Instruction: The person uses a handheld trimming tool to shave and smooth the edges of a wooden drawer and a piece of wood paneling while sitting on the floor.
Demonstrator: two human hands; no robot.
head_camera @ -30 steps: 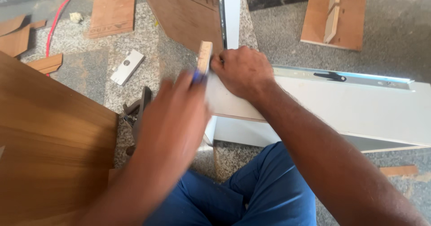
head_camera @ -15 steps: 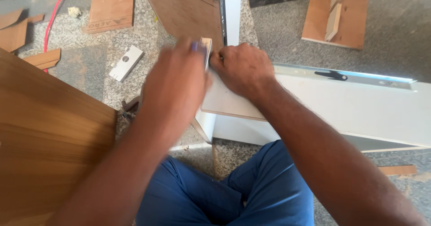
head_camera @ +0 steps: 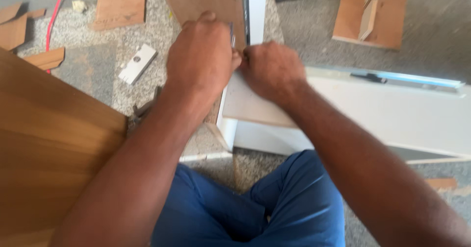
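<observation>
My left hand (head_camera: 201, 60) is closed around a thin grey-blue tool (head_camera: 231, 32), whose tip pokes up beside the thumb. It sits against the upright brown board (head_camera: 206, 1) with a white edge (head_camera: 256, 6). My right hand (head_camera: 272, 70) is a fist touching the left one, knuckles resting on the pale board (head_camera: 245, 104) that lies over the long white panel (head_camera: 392, 109). Whatever lies between the two hands is hidden.
A large wood-grain panel (head_camera: 49, 144) fills the left. On the speckled floor lie a small white bracket (head_camera: 137, 63), brown offcuts (head_camera: 120, 4), a red cable (head_camera: 54, 16) and a dark tool (head_camera: 144, 107). A brown board with a wooden strip (head_camera: 370, 11) lies far right.
My left hand has moved up and forward to the upright board, meeting the right hand. It now covers the small wooden block that showed between the hands earlier.
</observation>
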